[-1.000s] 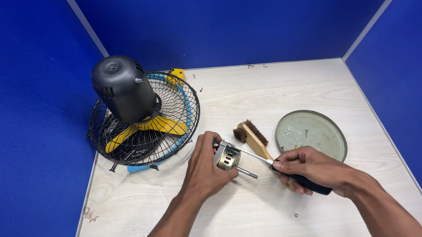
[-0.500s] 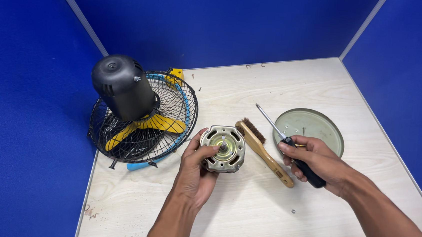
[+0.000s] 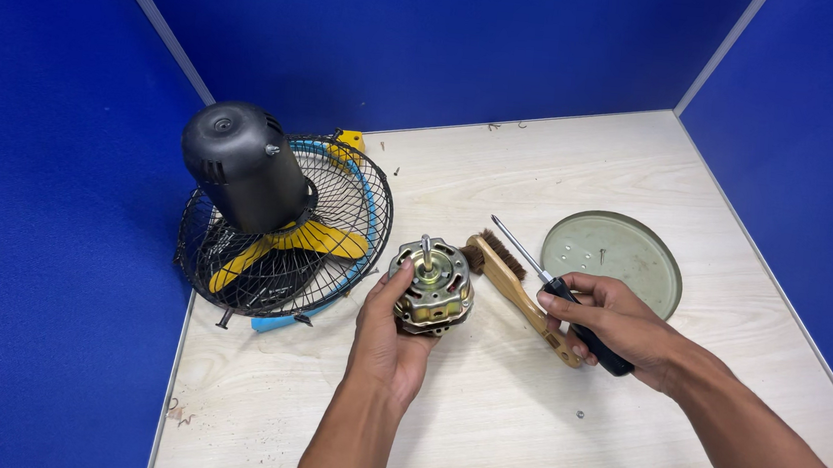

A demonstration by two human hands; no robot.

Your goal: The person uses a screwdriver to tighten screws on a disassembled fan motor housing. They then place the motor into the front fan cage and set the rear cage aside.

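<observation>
Head view: our left hand (image 3: 391, 333) grips a small metal fan motor (image 3: 431, 285), fingers wrapped round its casing from below and the thumb on its left edge, so that the shaft points up and a little away from us. Our right hand (image 3: 617, 326) is closed on the black handle of a screwdriver (image 3: 558, 293), whose thin shaft slants up and to the left, its tip clear of the motor and hanging over a wooden-handled brush (image 3: 516, 289) that lies flat on the table (image 3: 480, 437) between our hands. Just right of that hand sits a round grey-green metal plate (image 3: 623, 252). Left of the motor a wire fan cage (image 3: 288, 229) with yellow blades and a black motor cover (image 3: 244, 166) rests near the blue partition.

We judge that we are between turns: the motor is held up for a look at its face, the tool drawn aside. The next move would call for bringing the tip down square onto a screw head while the left hand keeps the casing from twisting. A tiny loose piece lies on the table near our right wrist; what it is we cannot tell.
</observation>
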